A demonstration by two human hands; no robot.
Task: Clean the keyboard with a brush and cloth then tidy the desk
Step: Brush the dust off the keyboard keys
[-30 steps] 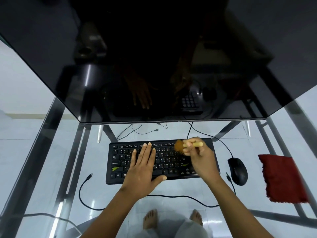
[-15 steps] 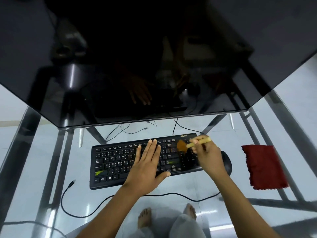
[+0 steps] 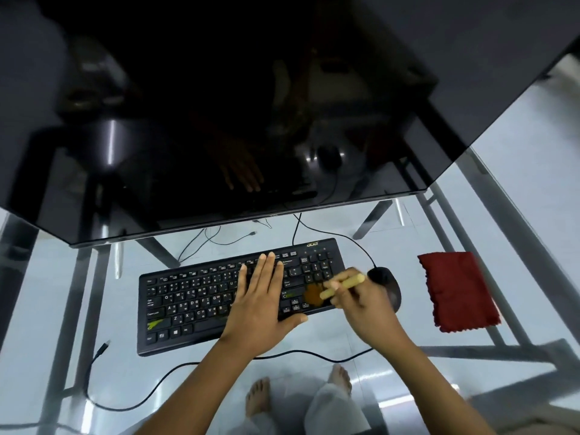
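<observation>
A black keyboard (image 3: 191, 296) lies on the glass desk (image 3: 361, 334) in front of a dark monitor. My left hand (image 3: 260, 306) rests flat on its middle keys, fingers straight and pointing away from me. My right hand (image 3: 365, 304) grips a small brush (image 3: 332, 288) by its pale wooden handle; the brown bristles touch the keys at the keyboard's lower right, near the arrow keys. A red cloth (image 3: 456, 290) lies flat on the desk to the right.
A black mouse (image 3: 387, 282) sits just right of the keyboard, partly behind my right hand. The big monitor (image 3: 219, 114) overhangs the back of the desk. Loose cables (image 3: 125, 400) trail on the glass at the front left. My bare feet show through the glass.
The brush has swept from the keyboard's upper right down to its lower right keys. My left hand stays flat on the keys. The view has shifted, so everything sits more to the right.
</observation>
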